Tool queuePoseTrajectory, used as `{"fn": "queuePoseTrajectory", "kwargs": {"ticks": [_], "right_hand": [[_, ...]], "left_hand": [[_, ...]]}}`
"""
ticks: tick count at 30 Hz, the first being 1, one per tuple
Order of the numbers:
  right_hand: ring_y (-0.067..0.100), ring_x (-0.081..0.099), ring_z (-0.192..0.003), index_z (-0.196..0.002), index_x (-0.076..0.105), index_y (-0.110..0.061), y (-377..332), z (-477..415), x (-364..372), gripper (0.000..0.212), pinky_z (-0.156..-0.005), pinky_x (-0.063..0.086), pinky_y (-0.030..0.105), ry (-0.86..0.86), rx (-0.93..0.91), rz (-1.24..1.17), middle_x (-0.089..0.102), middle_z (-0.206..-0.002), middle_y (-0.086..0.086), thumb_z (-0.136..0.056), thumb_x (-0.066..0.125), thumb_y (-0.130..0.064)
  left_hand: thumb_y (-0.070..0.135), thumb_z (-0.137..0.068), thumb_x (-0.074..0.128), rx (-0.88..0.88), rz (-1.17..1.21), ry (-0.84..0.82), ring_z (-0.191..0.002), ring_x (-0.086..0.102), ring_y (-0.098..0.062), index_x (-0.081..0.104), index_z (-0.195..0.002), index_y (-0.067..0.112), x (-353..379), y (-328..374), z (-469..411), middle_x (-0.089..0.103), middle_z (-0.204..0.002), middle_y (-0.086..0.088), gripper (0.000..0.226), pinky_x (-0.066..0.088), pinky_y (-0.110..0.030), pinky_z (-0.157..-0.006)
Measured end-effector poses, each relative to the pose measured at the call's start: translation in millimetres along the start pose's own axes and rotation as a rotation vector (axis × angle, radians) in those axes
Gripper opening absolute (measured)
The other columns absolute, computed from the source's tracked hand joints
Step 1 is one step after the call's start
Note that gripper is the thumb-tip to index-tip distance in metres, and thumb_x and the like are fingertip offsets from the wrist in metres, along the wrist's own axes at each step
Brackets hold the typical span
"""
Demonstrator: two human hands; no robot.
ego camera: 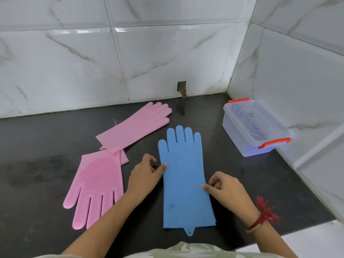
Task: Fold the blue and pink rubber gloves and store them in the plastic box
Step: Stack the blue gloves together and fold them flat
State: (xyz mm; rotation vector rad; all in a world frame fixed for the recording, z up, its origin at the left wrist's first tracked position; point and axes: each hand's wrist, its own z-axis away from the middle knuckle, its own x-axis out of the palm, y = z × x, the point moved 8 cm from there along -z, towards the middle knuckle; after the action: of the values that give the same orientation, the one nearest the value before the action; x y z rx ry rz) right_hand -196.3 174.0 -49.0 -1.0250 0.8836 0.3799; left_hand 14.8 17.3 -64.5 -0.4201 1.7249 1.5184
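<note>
Left hand (144, 175), right hand (226, 189) pinching blue glove (183, 183) side edges, near counter (242, 183) front edge; slippery rubber likely springs open mid-fold.

Glove count on the counter

Two pink gloves (96, 185) (137, 125) off to the left hand's (143, 175) side, one blue glove (184, 179) between both hands, one plastic box (253, 127) beyond the right hand (227, 190).

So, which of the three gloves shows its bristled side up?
The near pink glove, fingers pointing toward the person; the far pink glove and blue glove show smooth surfaces.
</note>
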Motion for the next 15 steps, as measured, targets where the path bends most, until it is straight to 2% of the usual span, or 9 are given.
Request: {"fn": "queuePoseTrajectory", "kwargs": {"ticks": [2,4,7,8,9,10,12,13,15], "right_hand": [[0.004,0.055,-0.06,-0.076,0.054,-0.028,-9,-7,-11,0.022,-0.051,0.036,0.02,0.086,-0.033,-0.009,0.057,-0.062,-0.009,-0.08,0.064,-0.047],[0.004,0.056,-0.062,-0.079,0.055,-0.025,-23,-11,-14,0.017,-0.054,0.039,0.019,0.131,-0.109,-0.034,0.059,-0.066,-0.009,-0.082,0.063,-0.04],[0.003,0.055,-0.069,-0.09,0.058,-0.024,-46,-1,-13,0.005,-0.064,0.045,0.021,0.157,-0.359,0.06,0.058,-0.079,-0.013,-0.087,0.058,-0.022],[0.003,0.056,-0.077,-0.095,0.06,-0.024,-49,4,-8,0.012,-0.07,0.046,0.022,0.12,-0.444,0.12,0.059,-0.088,-0.012,-0.088,0.055,-0.017],[0.005,0.058,-0.091,-0.101,0.063,-0.024,-48,10,-3,0.021,-0.079,0.048,0.023,0.062,-0.515,0.186,0.062,-0.101,-0.011,-0.088,0.051,-0.013],[0.008,0.057,-0.106,-0.108,0.064,-0.025,-44,15,3,0.03,-0.089,0.046,0.023,-0.004,-0.567,0.254,0.062,-0.115,-0.01,-0.088,0.047,-0.01],[0.008,0.043,-0.13,-0.12,0.061,-0.028,-29,25,15,0.044,-0.105,0.034,0.022,-0.136,-0.635,0.353,0.054,-0.135,-0.013,-0.088,0.043,-0.005],[0.007,0.036,-0.136,-0.125,0.058,-0.03,-23,29,19,0.047,-0.109,0.026,0.019,-0.187,-0.668,0.384,0.049,-0.14,-0.015,-0.089,0.042,-0.004],[0.008,0.033,-0.138,-0.129,0.054,-0.029,-19,39,21,0.046,-0.11,0.018,0.02,-0.217,-0.743,0.423,0.047,-0.141,-0.015,-0.09,0.05,-0.007]], "left_hand": [[0.061,-0.084,0.051,-0.012,-0.021,0.043,-0.065,0.058,-0.003,0.046,-0.101,0.028,-9,7,-10,0.059,-0.072,0.012,0.037,0.047,-0.026,-0.059],[0.057,-0.087,0.05,0.021,-0.034,0.058,-0.068,0.057,-0.002,0.045,-0.102,0.028,-11,16,-14,0.057,-0.076,0.013,0.032,0.05,-0.027,-0.062],[0.042,-0.091,0.052,0.279,-0.069,0.063,-0.072,0.055,-0.001,0.045,-0.096,0.034,-8,37,2,0.054,-0.084,0.016,0.012,0.05,-0.023,-0.064],[0.035,-0.091,0.052,0.397,-0.08,0.027,-0.076,0.054,-0.001,0.048,-0.095,0.034,-4,40,13,0.053,-0.089,0.017,0.006,0.049,-0.021,-0.066],[0.026,-0.092,0.052,0.5,-0.079,-0.031,-0.082,0.054,0.001,0.051,-0.097,0.033,-1,41,23,0.052,-0.097,0.019,0.009,0.048,-0.02,-0.07],[0.016,-0.091,0.051,0.574,-0.075,-0.104,-0.092,0.053,0.003,0.053,-0.101,0.033,2,38,34,0.05,-0.107,0.021,0.02,0.047,-0.018,-0.077],[0.001,-0.089,0.048,0.652,-0.11,-0.251,-0.113,0.044,0.012,0.052,-0.111,0.039,7,26,49,0.042,-0.125,0.025,0.044,0.039,-0.008,-0.093],[0.0,-0.089,0.047,0.683,-0.155,-0.32,-0.121,0.036,0.017,0.051,-0.115,0.042,9,19,55,0.04,-0.131,0.026,0.05,0.031,-0.005,-0.101],[0.013,-0.093,0.049,0.708,-0.254,-0.472,-0.131,0.016,0.021,0.048,-0.126,0.045,16,7,65,0.035,-0.143,0.026,0.046,0.013,-0.01,-0.112]]}}
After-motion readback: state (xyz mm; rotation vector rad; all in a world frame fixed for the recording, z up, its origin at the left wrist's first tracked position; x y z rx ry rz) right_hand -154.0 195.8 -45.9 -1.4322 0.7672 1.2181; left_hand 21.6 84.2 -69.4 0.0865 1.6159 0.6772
